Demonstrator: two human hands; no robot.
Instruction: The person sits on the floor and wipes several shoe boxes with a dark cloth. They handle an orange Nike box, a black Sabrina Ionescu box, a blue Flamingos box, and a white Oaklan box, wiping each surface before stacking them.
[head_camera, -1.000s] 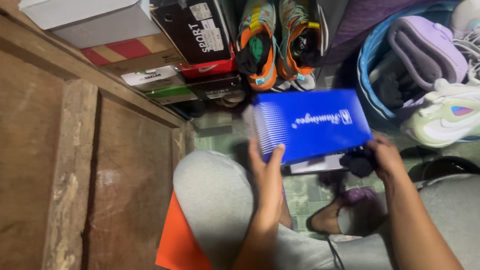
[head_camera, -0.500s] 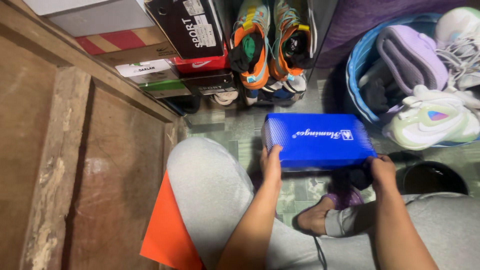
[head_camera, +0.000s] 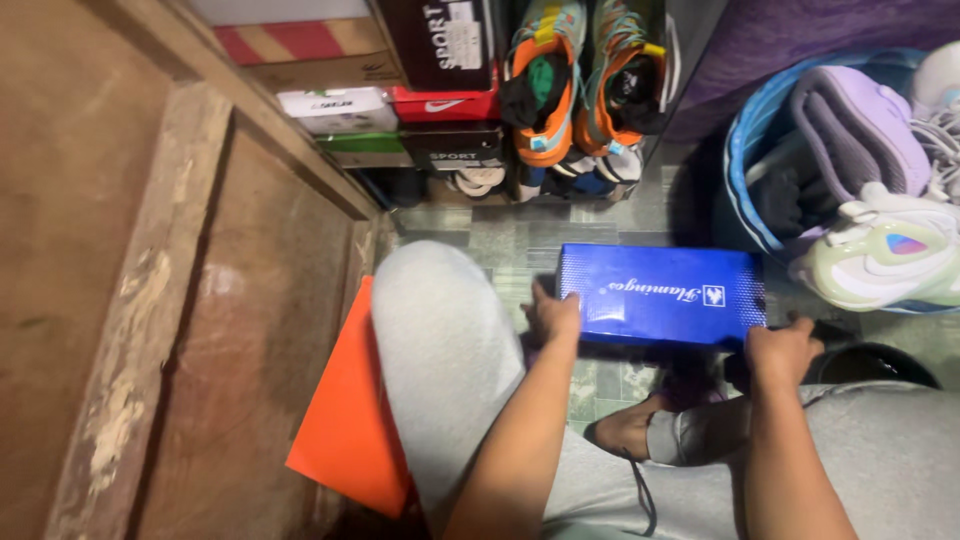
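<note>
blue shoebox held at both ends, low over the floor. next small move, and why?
Probably lower the blue box straight down onto the tiled floor. The left hand and right hand grip its two near corners, lid level. Something dark and purple sits just under it, too hidden to identify, so ease down slowly. A basket of shoes crowds the right side.

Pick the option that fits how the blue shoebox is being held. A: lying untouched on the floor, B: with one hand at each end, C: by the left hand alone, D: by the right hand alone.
B: the left hand grips the left end of the blue shoebox and the right hand holds its right end, above the grey-trousered legs.
</note>
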